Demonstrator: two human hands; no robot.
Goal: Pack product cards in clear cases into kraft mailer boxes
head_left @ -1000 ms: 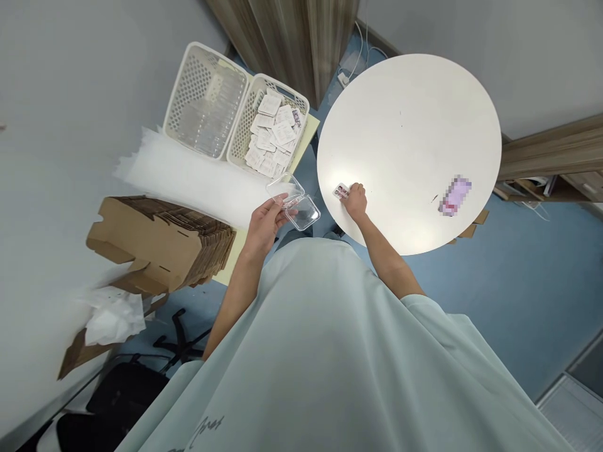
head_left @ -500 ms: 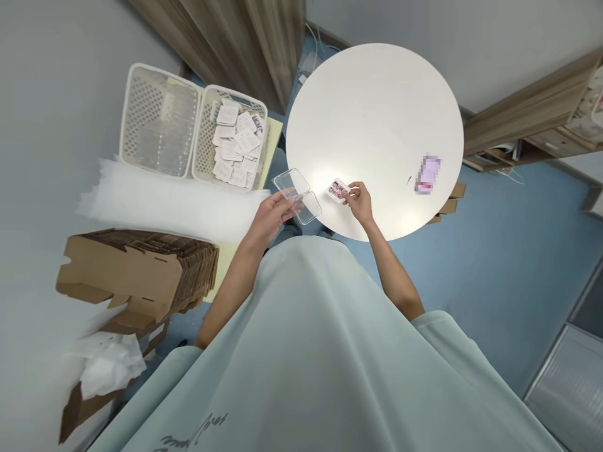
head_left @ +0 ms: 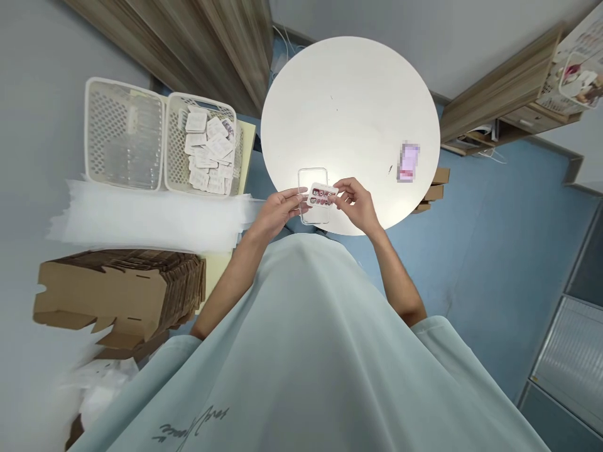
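White card, two reddish rows, right grip pinching; left grip pinching clear case.

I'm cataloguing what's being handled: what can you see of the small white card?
The white card is rectangular with rounded corners; its material is unclear. Its face, turned toward the camera, carries two rows of dark red and pinkish pieces, too small to identify. The right hand holds its right end, fingers covering part of it. It overlaps the clear case in view. Whether the left hand touches its left edge is uncertain.
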